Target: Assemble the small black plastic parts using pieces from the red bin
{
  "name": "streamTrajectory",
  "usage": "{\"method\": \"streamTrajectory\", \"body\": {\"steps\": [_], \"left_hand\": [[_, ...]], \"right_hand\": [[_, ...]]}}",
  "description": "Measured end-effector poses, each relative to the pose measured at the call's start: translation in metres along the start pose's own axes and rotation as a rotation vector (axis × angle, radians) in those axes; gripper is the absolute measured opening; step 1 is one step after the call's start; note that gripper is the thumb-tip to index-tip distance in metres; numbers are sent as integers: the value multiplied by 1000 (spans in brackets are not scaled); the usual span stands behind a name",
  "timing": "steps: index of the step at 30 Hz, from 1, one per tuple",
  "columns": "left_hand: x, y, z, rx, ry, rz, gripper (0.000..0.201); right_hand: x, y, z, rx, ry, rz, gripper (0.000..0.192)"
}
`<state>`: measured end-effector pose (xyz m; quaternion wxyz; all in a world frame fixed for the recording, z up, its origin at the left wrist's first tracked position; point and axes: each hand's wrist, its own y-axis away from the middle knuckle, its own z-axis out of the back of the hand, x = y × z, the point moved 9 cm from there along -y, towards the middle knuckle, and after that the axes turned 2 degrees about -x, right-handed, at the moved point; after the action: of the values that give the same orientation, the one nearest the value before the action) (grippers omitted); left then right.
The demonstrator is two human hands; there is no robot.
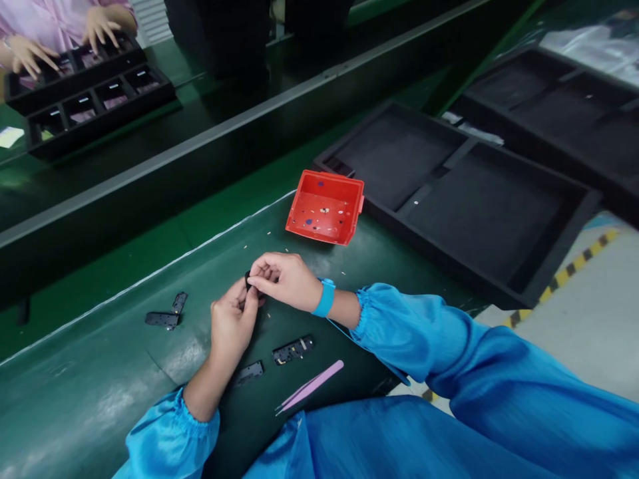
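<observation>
My left hand (232,322) and my right hand (282,279) meet over the dark green mat (100,372), both pinching one small black part (248,279) between the fingertips; most of the part is hidden by my fingers. My right wrist wears a blue strap (325,297). Just below my hands lie two flat black parts (293,349) (249,372) and pink tweezers (309,386). Two more black parts (164,316) rest on the mat to the left.
A red plastic bin (324,207) holding tiny pieces stands beyond my hands. Large black foam trays (459,193) fill the right side. Across a dark conveyor, another person's hands (30,53) rest on a compartmented black tray (90,100).
</observation>
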<state>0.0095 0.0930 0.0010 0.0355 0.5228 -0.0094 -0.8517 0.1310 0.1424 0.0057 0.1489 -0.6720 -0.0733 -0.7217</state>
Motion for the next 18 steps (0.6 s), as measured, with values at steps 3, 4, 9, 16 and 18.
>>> {"method": "streamTrajectory", "body": {"steps": [3, 4, 9, 16, 18], "left_hand": [[-2, 0, 0, -3, -36, -22, 31], [-3, 0, 1, -7, -43, -27, 31], [-3, 2, 2, -7, -69, -50, 32], [-6, 3, 3, -20, -157, -96, 29], [-7, 3, 3, -37, -199, -108, 29]], "right_hand": [[1, 0, 1, -15, 16, 20, 6], [1, 0, 1, -16, 12, 25, 6], [-3, -1, -1, 8, -17, -9, 8], [-9, -2, -5, 50, -73, -68, 6], [-9, -1, -5, 23, -40, -46, 5]]}}
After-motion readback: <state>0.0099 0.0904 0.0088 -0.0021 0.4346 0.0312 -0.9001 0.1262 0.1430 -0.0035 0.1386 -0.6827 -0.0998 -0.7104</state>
